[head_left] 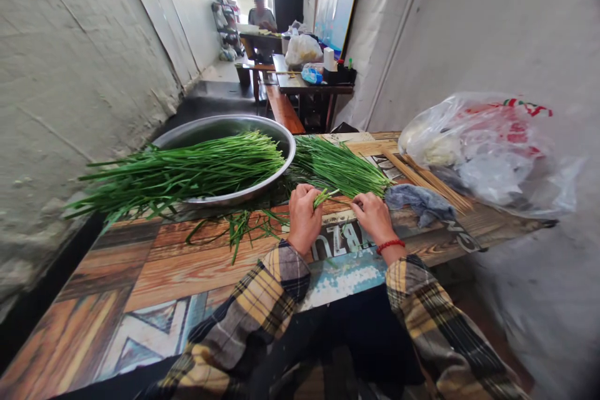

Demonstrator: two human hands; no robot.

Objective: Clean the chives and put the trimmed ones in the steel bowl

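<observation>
Grasping short green stalks [323, 198] mid-frame, the left hand [304, 215] was curled tight round them. Right hand [374, 214] just beside, fingertips together; could not tell what they pinched. Leafy scraps [241, 228] lay left of the hands. Beyond, a stalk pile [344, 169] sat near centre, a metal basin [201, 128] of long greens [210, 165] at centre left. Top centre showed a person [262, 17].

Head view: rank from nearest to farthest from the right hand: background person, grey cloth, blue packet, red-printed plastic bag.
From the right hand:
1. Grey cloth, just to its right.
2. Red-printed plastic bag, farther right on the same table.
3. Blue packet, ahead on the back table.
4. Background person, farthest, ahead past the back table.
</observation>
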